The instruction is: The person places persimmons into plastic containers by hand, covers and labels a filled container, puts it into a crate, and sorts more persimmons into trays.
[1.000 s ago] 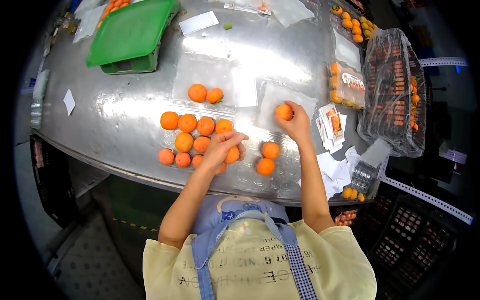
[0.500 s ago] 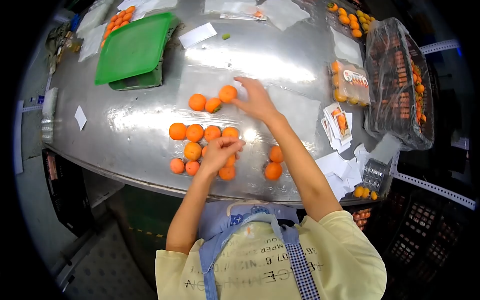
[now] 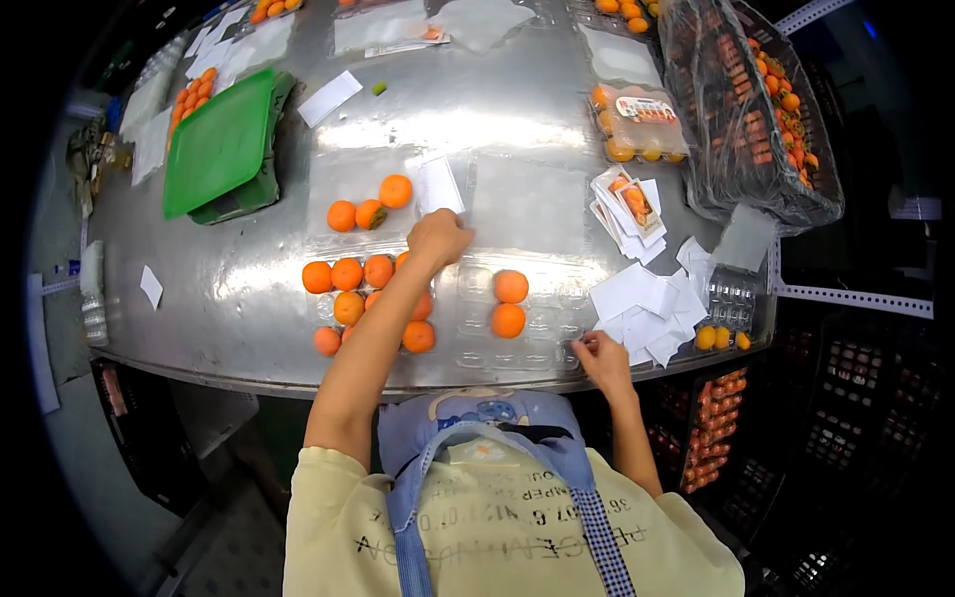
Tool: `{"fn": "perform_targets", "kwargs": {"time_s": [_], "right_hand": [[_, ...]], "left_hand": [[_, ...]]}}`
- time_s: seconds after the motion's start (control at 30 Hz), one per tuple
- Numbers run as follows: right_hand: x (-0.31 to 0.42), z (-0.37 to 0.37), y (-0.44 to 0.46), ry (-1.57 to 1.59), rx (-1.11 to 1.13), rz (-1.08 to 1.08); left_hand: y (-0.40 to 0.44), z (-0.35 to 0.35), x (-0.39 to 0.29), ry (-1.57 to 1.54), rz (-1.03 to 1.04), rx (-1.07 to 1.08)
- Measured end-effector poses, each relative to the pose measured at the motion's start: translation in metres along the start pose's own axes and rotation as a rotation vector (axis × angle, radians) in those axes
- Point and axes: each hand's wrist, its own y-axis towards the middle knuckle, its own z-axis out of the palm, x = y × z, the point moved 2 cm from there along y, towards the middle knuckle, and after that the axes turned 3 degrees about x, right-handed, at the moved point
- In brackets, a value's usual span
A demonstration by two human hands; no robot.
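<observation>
My left hand [image 3: 440, 239] reaches over the filled side, its fingers closed at the near end of a white card [image 3: 439, 185]. That card lies over a clear lid beside three orange persimmons [image 3: 395, 191], one showing a green calyx. Under my left forearm, several more persimmons [image 3: 347, 274] sit in rows in a clear tray, partly hidden. Another clear plastic tray [image 3: 477, 350], to the right, holds two persimmons [image 3: 509, 288] in its middle. My right hand [image 3: 605, 360] is at that tray's near right corner, fingertips pinched on its edge.
White cards [image 3: 647, 303] and picture labels [image 3: 632, 207] lie to the right. Behind them are a closed fruit pack [image 3: 642, 124] and a plastic-lined crate [image 3: 696, 129] of fruit. A green-lidded box [image 3: 221, 149] stands at the left. The table's near edge [image 3: 249, 376] curves before me.
My left hand has moved forward from the tray, and a white card now shows at its fingers. My right hand has left the far persimmons and come back to the right tray's corner.
</observation>
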Motion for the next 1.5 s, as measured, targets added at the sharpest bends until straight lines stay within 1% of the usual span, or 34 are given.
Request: {"fn": "perform_targets", "kwargs": {"time_s": [0.1, 0.13, 0.2, 0.23, 0.27, 0.3, 0.33, 0.37, 0.43, 0.47, 0.53, 0.63, 0.67, 0.7, 0.77, 0.83, 0.9, 0.97, 1.0, 1.03, 1.1, 1.13, 1.17, 1.27, 1.33, 1.4, 1.5], "right_hand": [[0.0, 0.01, -0.002, 0.086, 0.034, 0.0], [-0.003, 0.011, -0.001, 0.061, 0.034, -0.053], [-0.016, 0.012, -0.004, 0.39, 0.114, 0.09], [-0.018, 0.016, 0.0, 0.553, 0.179, 0.142], [-0.014, 0.009, 0.002, 0.622, 0.209, 0.147], [-0.008, -0.005, 0.001, 0.685, 0.242, 0.157], [-0.005, -0.015, 0.003, 0.708, 0.237, 0.154], [-0.003, -0.027, 0.007, 0.729, 0.228, 0.156], [0.01, -0.053, 0.017, 0.683, 0.28, 0.065], [0.023, -0.067, 0.021, 0.671, 0.303, 0.06], [0.054, -0.087, 0.032, 0.62, 0.354, -0.021], [0.104, -0.095, 0.054, 0.537, 0.444, -0.156], [0.123, -0.091, 0.062, 0.514, 0.48, -0.206], [0.145, -0.084, 0.067, 0.489, 0.513, -0.251], [0.202, -0.066, 0.07, 0.447, 0.565, -0.33], [0.264, -0.037, 0.072, 0.392, 0.614, -0.402], [0.327, 0.004, 0.07, 0.345, 0.626, -0.499], [0.384, 0.053, 0.074, 0.189, 0.571, -0.726], [0.416, 0.079, 0.069, 0.176, 0.622, -0.668], [0.444, 0.103, 0.064, 0.163, 0.671, -0.603], [0.49, 0.164, 0.075, 0.028, 0.647, -0.747], [0.51, 0.188, 0.078, 0.027, 0.696, -0.708], [0.53, 0.212, 0.08, 0.042, 0.735, -0.672], [0.566, 0.271, 0.09, 0.01, 0.682, -0.659], [0.583, 0.299, 0.098, -0.072, 0.637, -0.738], [0.592, 0.317, 0.105, -0.137, 0.618, -0.788], [0.606, 0.332, 0.108, -0.221, 0.481, -0.854]], "left_hand": [[-0.001, 0.001, -0.003, 0.005, 0.031, -0.003], [0.007, 0.01, 0.002, 0.002, 0.054, -0.036], [0.024, 0.023, 0.02, -0.011, 0.083, -0.122], [0.008, 0.011, 0.012, 0.006, 0.07, -0.1], [0.009, 0.016, 0.019, 0.032, 0.115, -0.184], [0.004, 0.011, 0.022, -0.026, 0.111, -0.116], [-0.01, 0.001, 0.019, -0.092, 0.11, -0.096], [-0.023, -0.007, 0.016, -0.141, 0.1, -0.128], [-0.046, -0.025, 0.015, -0.264, 0.043, -0.095], [-0.058, -0.035, 0.017, -0.317, 0.048, -0.125], [-0.081, -0.053, 0.03, -0.429, 0.059, -0.186], [-0.115, -0.079, 0.072, -0.508, 0.04, -0.328], [-0.135, -0.09, 0.085, -0.562, 0.046, -0.406], [-0.122, -0.086, 0.126, -0.571, 0.112, -0.484], [-0.151, -0.11, 0.17, -0.77, 0.034, -0.438], [-0.185, -0.135, 0.216, -0.907, -0.001, -0.512], [-0.206, -0.155, 0.278, -0.977, -0.016, -0.594], [-0.222, -0.176, 0.341, -1.042, -0.05, -0.623], [-0.223, -0.183, 0.377, -1.048, -0.021, -0.676], [-0.225, -0.193, 0.409, -1.059, -0.054, -0.678], [-0.228, -0.199, 0.472, -1.12, -0.141, -0.693], [-0.221, -0.197, 0.505, -1.167, -0.113, -0.719], [-0.218, -0.198, 0.528, -1.191, -0.156, -0.703], [-0.204, -0.21, 0.584, -1.21, -0.284, -0.69], [-0.186, -0.215, 0.614, -1.197, -0.31, -0.666], [-0.174, -0.213, 0.634, -1.202, -0.325, -0.635], [-0.168, -0.215, 0.647, -1.151, -0.328, -0.624]]}}
